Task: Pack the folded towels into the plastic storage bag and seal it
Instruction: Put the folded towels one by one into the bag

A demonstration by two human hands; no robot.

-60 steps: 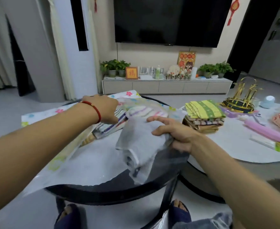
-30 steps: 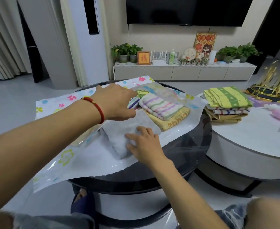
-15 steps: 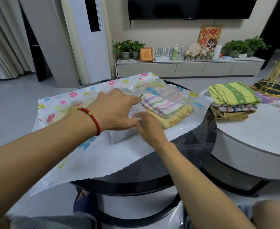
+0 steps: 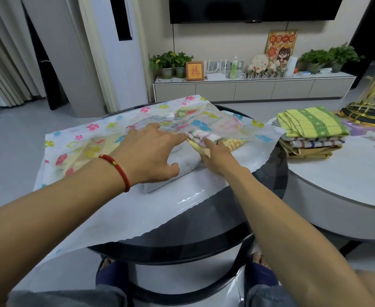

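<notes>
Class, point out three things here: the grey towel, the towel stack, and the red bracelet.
grey towel (image 4: pixel 182 169): head view, its exposed folded end.
towel stack (image 4: pixel 312 122): head view, green-yellow top towel.
red bracelet (image 4: pixel 119 168): head view, band on left wrist.

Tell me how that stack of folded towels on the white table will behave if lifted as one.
The stack of folded towels is soft cloth, so it would probably sag at the edges. Its layers sit loose and uneven, so they may slide apart. It looks light for its bulk.
</notes>
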